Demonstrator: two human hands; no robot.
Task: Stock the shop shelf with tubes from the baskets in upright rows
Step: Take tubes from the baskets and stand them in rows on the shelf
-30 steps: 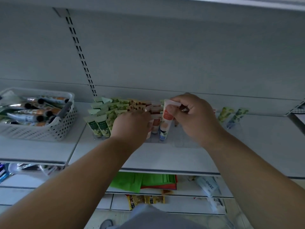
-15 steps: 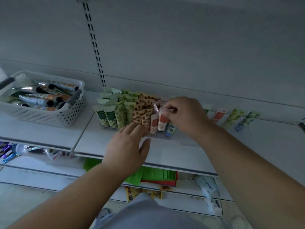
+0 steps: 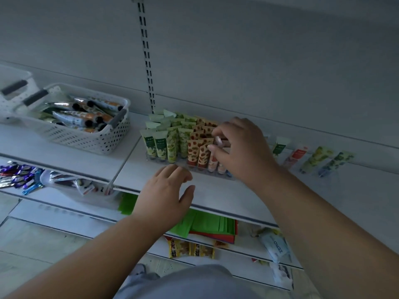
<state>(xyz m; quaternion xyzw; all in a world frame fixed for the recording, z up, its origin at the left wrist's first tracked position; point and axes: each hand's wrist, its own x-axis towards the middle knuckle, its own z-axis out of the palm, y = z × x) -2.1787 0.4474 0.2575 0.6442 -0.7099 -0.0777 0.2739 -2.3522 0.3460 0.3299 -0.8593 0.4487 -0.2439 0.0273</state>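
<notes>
Hiding the rows' right end, right hand (image 3: 241, 149) fingers pinch a tube top (image 3: 218, 140); left hand (image 3: 166, 190) fingers loosely spread.

The white perforated plastic basket (image 3: 90, 137) is looking matt, while the silvery tubes with black caps (image 3: 71, 118) inside are gleaming like foil. The upright printed plastic tubes (image 3: 170, 141) are showing a soft sheen. The pale grey shelf (image 3: 216, 195) is appearing smooth, possibly painted metal.
</notes>
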